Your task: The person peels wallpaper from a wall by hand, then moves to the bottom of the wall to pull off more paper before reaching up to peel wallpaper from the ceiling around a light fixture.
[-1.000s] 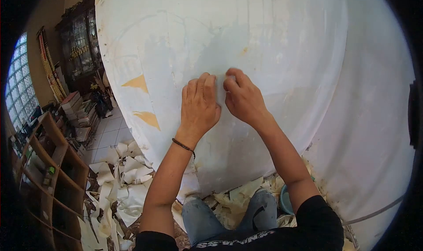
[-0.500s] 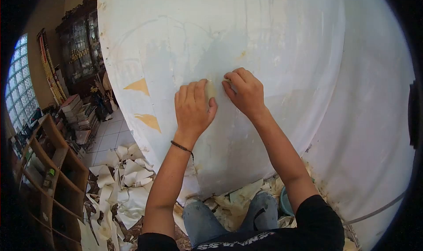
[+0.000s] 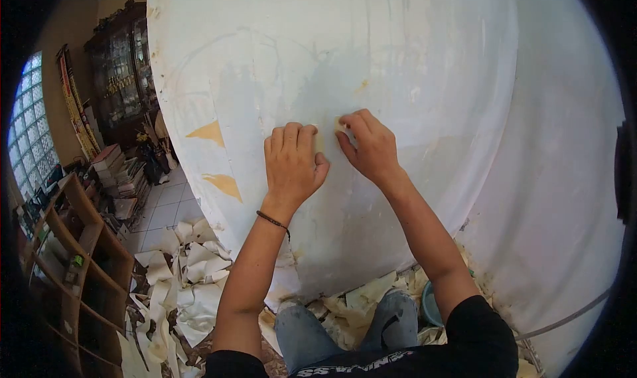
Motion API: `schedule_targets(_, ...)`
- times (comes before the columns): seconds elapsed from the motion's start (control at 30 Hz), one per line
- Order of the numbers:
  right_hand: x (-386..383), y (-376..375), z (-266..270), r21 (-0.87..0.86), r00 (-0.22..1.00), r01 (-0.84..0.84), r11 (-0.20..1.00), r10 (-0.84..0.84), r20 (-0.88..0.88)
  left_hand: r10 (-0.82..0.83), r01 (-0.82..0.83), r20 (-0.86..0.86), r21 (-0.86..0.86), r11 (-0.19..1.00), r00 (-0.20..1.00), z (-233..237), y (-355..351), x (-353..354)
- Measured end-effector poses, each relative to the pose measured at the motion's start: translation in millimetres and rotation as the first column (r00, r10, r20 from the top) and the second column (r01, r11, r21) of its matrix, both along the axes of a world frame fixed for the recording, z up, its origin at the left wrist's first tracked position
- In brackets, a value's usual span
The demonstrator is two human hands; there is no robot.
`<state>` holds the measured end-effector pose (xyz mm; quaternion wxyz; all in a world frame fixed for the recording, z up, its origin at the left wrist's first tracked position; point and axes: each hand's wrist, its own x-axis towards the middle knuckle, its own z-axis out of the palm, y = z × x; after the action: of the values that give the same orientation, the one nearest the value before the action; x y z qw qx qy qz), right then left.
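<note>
One wall (image 3: 424,66) fills the middle of the head view, and the left hand (image 3: 290,157) lies against it, fingers nearly together, thumb apart, probably for support. Just beside it, the right hand (image 3: 369,142) seems to pinch one small yellow scrap (image 3: 340,124) at its fingertips, likely for a fine grip. Two yellow patches (image 3: 211,134) sit left of the left hand; one bucket (image 3: 432,306) stands below the right; torn paper (image 3: 202,302), uncountable, lies below the left.

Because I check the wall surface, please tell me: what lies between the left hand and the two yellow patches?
In the head view, only the faintly marked whitish wall lies between the left hand and the yellow patches.
</note>
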<state>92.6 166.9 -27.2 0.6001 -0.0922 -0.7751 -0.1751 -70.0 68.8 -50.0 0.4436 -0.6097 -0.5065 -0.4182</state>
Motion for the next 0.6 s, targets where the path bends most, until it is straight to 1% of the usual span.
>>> schedule_targets(0.03, -0.8, -4.2, 2.6, -0.023, 0.999, -0.024, 0.999, 0.023, -0.046, -0.027, 0.027, 0.017, 0.027, 0.999, 0.999, 0.5, -0.8, 1.3)
schedule_targets(0.07, -2.0, -5.5, 4.5, -0.024, 0.999, -0.025, 0.999, 0.024, -0.046, -0.055, 0.053, 0.032, 0.054, 0.997, 0.998, 1.0, -1.7, 2.3)
schedule_targets(0.17, -5.1, -2.7, 7.5, -0.009, 1.000, 0.021, 1.000, -0.021, -0.014, -0.025, 0.024, 0.035, 0.039, 0.999, 0.999, 3.0, -2.2, 4.1)
schedule_targets(0.23, -8.2, 4.2, 3.2, 0.063, 0.999, 0.039, 0.997, -0.038, -0.028, -0.016, 0.016, 0.028, 0.030, 0.999, 0.999, 1.5, -1.7, 2.0)
schedule_targets(0.27, -8.9, 6.5, 1.4, 0.064, 0.999, 0.039, 0.997, -0.037, -0.028, -0.007, 0.006, 0.018, 0.024, 1.000, 1.000, 1.4, -1.2, 0.2)
schedule_targets(0.37, -7.5, 8.9, -0.8, 0.088, 0.998, 0.065, 0.994, -0.063, -0.024, -0.032, 0.032, 0.021, 0.010, 0.999, 0.999, 1.4, 0.3, -3.2)
schedule_targets(0.43, -2.4, 8.2, 0.6, 0.086, 0.995, 0.070, 0.994, -0.076, 0.066, -0.040, 0.039, 0.035, 0.029, 0.999, 0.999, 3.2, 0.9, -4.0)
schedule_targets(0.47, -0.7, 7.1, 0.8, 0.086, 0.995, 0.071, 0.994, -0.077, 0.064, -0.050, 0.047, 0.048, 0.048, 0.998, 0.998, 4.8, 1.7, -4.1)
schedule_targets(0.5, 0.9, 5.6, 0.6, 0.021, 0.998, 0.045, 0.999, -0.046, 0.048, -0.050, 0.048, 0.047, 0.049, 0.998, 0.998, 7.9, 1.3, -2.8)
schedule_targets(0.53, 1.8, 3.7, 1.3, -0.043, 0.999, 0.017, 0.999, -0.016, 0.030, -0.034, 0.030, 0.040, 0.099, 0.995, 0.999, 12.3, -0.3, -0.5)
schedule_targets(0.57, 1.4, 1.3, 2.5, -0.042, 0.999, 0.017, 0.999, -0.015, 0.030, -0.017, 0.011, 0.035, 0.148, 0.989, 0.999, 15.3, -0.6, 0.5)
schedule_targets(0.6, 0.3, -2.3, 4.4, -0.031, 1.000, 0.008, 0.999, -0.008, -0.021, -0.016, 0.010, 0.036, 0.148, 0.989, 0.999, 17.0, 1.3, -0.5)
